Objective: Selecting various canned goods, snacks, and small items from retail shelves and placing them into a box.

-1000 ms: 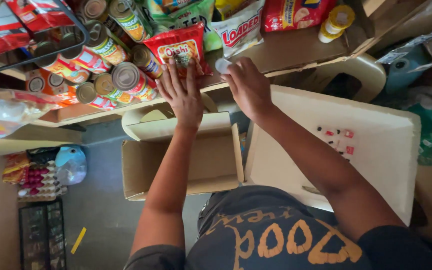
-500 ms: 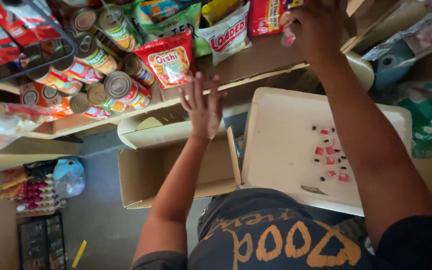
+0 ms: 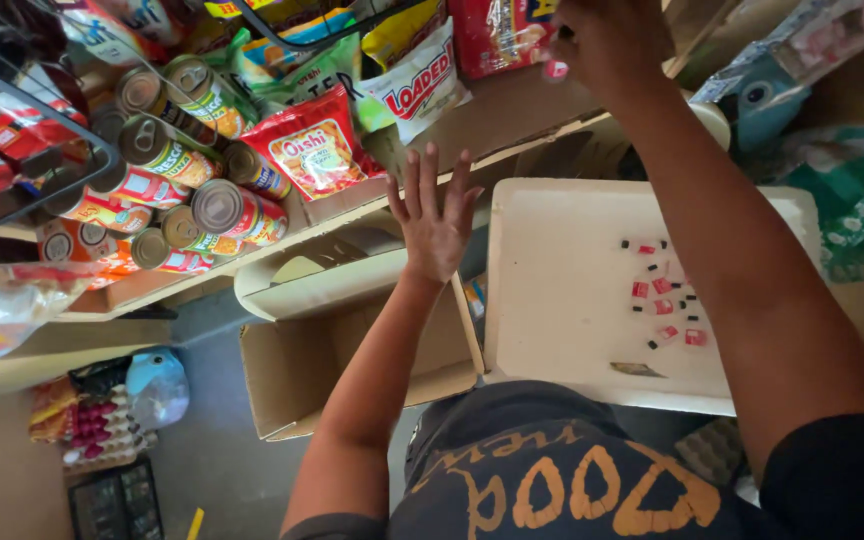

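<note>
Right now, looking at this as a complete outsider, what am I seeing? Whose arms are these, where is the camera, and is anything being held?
There is no machine here. A person wears a camera on the head, and it looks down along their own two bare arms, so the single picture shows what they see. The left hand is open with fingers spread and holds nothing; it hovers over an open cardboard box below a shelf. The right hand reaches up to the shelf and seems to pinch a small pink piece at its fingertips, though that is hard to tell. The shelf carries stacked tin cans and snack bags. To the right sits a cream tray with little red and black pieces scattered on it.
</note>
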